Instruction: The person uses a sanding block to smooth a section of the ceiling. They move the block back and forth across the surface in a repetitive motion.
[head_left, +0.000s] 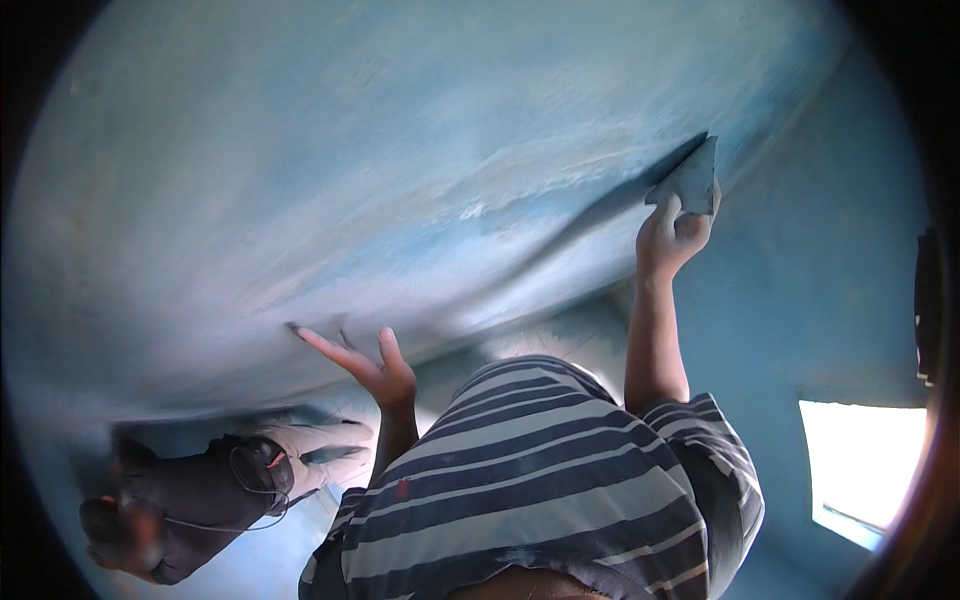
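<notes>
Right hand (672,235) grips one grey sanding sheet (690,178), pressed flat on the blue plastered surface (400,170), upper right of the scene. The sheet's long edge runs up and to the right, in line with the raised forearm. Left hand (370,368) is unclenched, fingers spread, fingertips touching the same surface lower and to the left, well apart from the sheet. Count: one sheet, two hands, one striped shirt (540,480). Another person (190,490) is at lower left; a bright window (860,460) at lower right.

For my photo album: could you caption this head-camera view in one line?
A person's right hand presses a sheet of sandpaper to a blue wall, left hand spread beside it.
</notes>
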